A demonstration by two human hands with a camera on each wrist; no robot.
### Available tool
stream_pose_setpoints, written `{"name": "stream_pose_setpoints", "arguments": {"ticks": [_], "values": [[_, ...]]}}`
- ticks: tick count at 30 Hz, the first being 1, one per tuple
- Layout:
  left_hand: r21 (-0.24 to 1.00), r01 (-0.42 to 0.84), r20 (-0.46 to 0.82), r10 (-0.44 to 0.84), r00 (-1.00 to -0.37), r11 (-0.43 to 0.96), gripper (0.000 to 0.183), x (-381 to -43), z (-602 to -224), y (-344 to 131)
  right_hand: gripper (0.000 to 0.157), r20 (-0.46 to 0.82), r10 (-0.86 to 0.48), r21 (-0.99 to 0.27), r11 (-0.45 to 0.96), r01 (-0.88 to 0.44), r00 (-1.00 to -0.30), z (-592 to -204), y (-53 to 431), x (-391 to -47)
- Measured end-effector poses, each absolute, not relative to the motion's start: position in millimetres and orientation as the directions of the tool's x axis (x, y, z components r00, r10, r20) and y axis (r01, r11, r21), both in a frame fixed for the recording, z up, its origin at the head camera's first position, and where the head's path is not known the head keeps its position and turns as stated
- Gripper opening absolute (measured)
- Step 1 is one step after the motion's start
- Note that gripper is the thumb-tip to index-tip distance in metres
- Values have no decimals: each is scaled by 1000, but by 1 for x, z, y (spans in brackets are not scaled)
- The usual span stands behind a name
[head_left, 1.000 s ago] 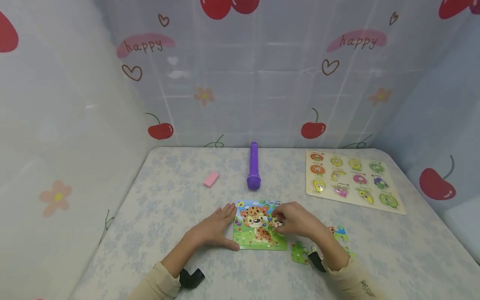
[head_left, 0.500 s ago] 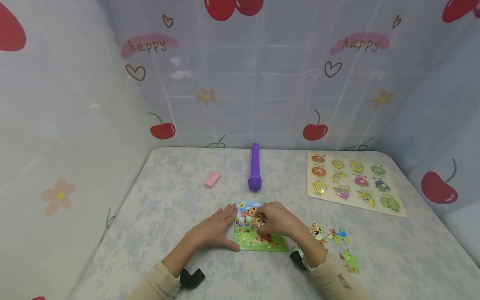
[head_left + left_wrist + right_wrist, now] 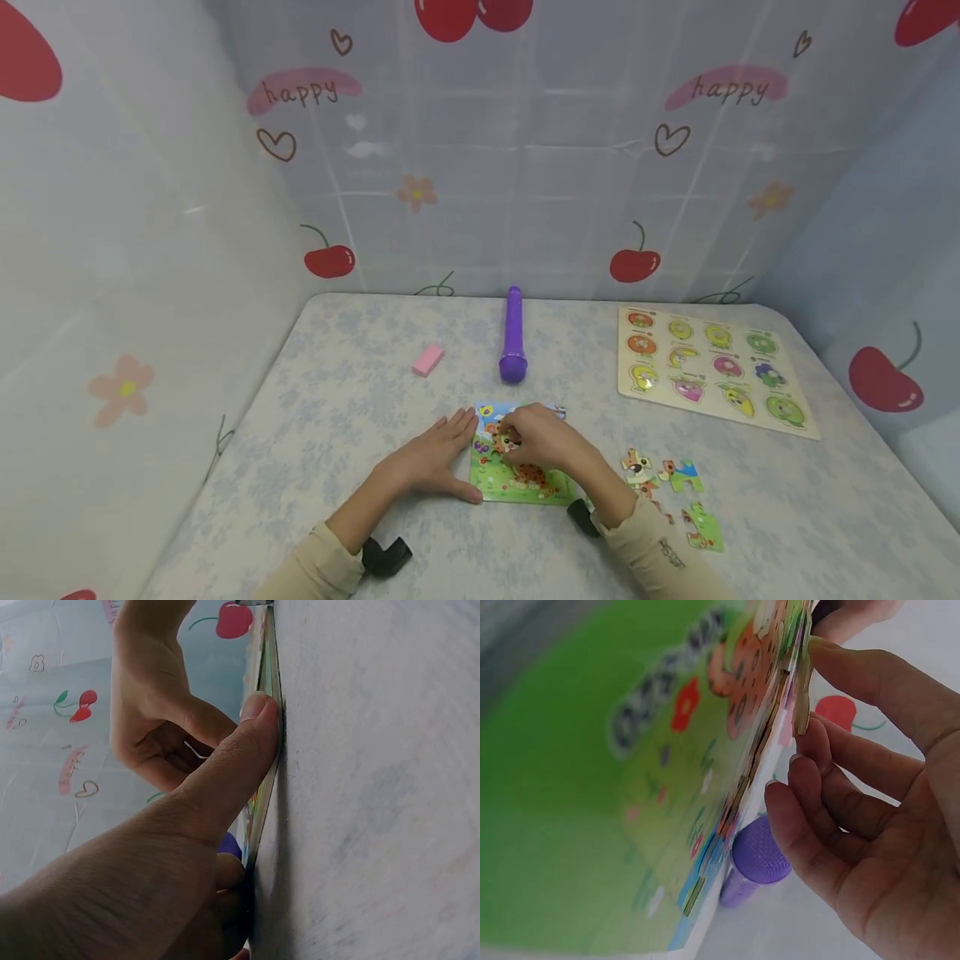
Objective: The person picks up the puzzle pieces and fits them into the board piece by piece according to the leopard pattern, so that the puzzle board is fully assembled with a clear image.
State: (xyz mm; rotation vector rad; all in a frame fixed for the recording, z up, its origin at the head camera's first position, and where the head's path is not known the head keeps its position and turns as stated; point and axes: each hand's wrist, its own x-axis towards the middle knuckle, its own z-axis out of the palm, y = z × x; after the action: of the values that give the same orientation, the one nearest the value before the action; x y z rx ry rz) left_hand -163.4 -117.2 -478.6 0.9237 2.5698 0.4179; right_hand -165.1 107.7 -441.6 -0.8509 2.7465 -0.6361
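Note:
A square jigsaw puzzle with a cartoon leopard on green grass lies flat on the table. My left hand rests along its left side, fingers spread, and the thumb touches the board's near edge in the left wrist view. Over the leopard's head is my right hand, which pinches a thin puzzle piece between thumb and fingertips. That piece stands tilted against the picture's surface; whether it sits in a gap cannot be told. Part of the picture is hidden beneath the right hand.
Several loose puzzle pieces lie right of the right forearm. A purple toy microphone and a pink block lie behind the puzzle. At the back right is a wooden fruit board. Patterned curtains surround the table.
My right hand has moved left across the puzzle with the piece, from its right side to the leopard's head. Its forearm uncovers more loose pieces. The left hand stays in place.

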Motion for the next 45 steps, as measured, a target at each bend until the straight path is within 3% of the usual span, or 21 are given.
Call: {"name": "stream_pose_setpoints", "arguments": {"ticks": [8,24,35,45], "values": [[400,530,-254,646,-720,748,120,-163,-478,-117,23,-86,-589,-478,732,-486,-803,-440,106,-168],[406,537,-247,655,-715,739,120,-163,-479,-118,31,-98,-579,-478,741,-473,-809,-447,107,-171],[390,544,-248,654,-715,743,119,-162,-476,-116,17,-83,-568,-465,749,-473,-819,-448,107,-171],[392,543,-247,653,-716,743,120,-162,-479,-117,18,-74,-568,-463,747,-477,-820,-447,107,-170]]}}
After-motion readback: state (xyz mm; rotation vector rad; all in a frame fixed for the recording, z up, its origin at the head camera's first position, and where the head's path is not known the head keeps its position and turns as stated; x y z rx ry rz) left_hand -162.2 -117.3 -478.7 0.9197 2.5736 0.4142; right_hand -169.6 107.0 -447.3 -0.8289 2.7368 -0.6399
